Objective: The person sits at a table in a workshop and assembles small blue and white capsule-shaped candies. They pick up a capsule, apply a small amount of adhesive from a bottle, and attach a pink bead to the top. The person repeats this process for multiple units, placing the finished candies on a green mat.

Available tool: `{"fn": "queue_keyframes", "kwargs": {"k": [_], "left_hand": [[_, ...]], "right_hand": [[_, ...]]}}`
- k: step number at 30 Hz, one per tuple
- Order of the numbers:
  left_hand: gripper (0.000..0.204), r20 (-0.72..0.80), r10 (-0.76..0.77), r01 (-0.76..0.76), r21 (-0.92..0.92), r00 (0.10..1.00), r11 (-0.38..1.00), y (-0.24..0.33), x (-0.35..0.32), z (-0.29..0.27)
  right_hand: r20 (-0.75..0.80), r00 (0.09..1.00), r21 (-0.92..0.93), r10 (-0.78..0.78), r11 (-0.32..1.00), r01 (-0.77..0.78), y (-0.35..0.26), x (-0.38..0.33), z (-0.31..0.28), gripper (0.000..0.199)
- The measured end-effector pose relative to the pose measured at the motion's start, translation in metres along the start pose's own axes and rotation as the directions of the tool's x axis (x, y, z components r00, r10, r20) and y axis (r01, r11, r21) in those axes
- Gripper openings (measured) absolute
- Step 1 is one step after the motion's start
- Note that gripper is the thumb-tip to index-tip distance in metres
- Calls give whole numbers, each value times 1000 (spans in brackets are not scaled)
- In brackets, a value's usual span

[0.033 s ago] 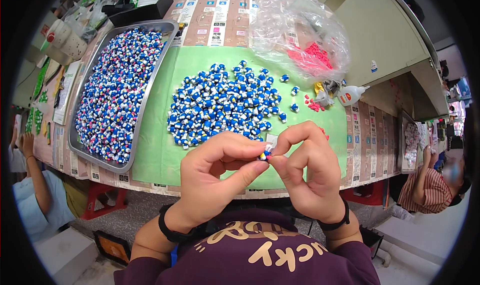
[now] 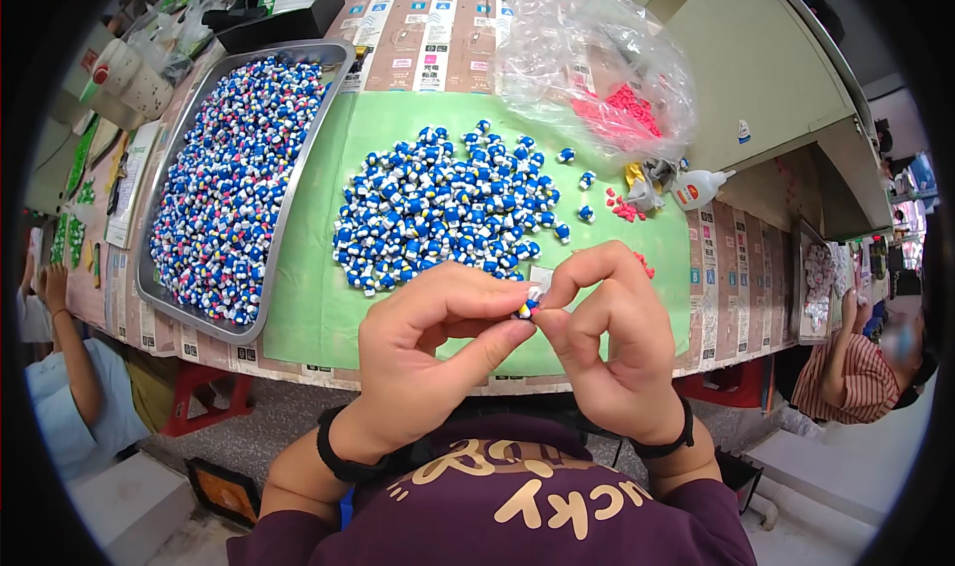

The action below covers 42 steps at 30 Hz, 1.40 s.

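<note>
Between the thumb and forefinger of my left hand [image 2: 428, 352] is a tiny blue-and-white figurine [image 2: 526, 309] with a spot of yellow. My right hand [image 2: 622, 347] meets it from the right, thumb and forefinger pinched together at its side; whatever they pinch is hidden by the fingertips. Just beyond both hands, a heap of similar blue, white and yellow figurines [image 2: 448, 208] covers the middle of a green mat [image 2: 318, 307]. Small loose pink pieces [image 2: 625, 209] lie on the mat to the right.
At left stands a metal tray [image 2: 264, 297] full of figurines with pink bits. A clear plastic bag [image 2: 547, 79] of pink pieces [image 2: 634, 108] lies at the back right, near a white squeeze bottle [image 2: 702, 188] and a grey cabinet [image 2: 756, 59]. Other people sit at both sides.
The pink bit that showed between the figurine and my right fingertips is now mostly out of sight. Both hands have otherwise stayed in place.
</note>
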<state>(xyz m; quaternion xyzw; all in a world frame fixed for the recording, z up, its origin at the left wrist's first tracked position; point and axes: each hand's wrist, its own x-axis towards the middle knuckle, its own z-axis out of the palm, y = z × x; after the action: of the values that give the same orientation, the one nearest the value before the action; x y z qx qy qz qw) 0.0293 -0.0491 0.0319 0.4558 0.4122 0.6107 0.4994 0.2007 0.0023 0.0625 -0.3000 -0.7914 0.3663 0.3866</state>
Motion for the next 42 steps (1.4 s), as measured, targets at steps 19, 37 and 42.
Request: {"fn": "queue_keyframes", "kwargs": {"k": [19, 37, 42], "left_hand": [[12, -320, 440, -65, 744, 839, 665, 23, -27, -165], [20, 346, -34, -274, 797, 938, 538, -24, 8, -27], [20, 315, -68, -241, 831, 947, 501, -31, 4, -23]], "right_hand": [[-87, 896, -187, 435, 876, -444, 67, -60, -86, 16], [27, 950, -528, 312, 811, -251, 68, -60, -58, 15], [24, 949, -553, 315, 795, -250, 68, -61, -58, 15]]}}
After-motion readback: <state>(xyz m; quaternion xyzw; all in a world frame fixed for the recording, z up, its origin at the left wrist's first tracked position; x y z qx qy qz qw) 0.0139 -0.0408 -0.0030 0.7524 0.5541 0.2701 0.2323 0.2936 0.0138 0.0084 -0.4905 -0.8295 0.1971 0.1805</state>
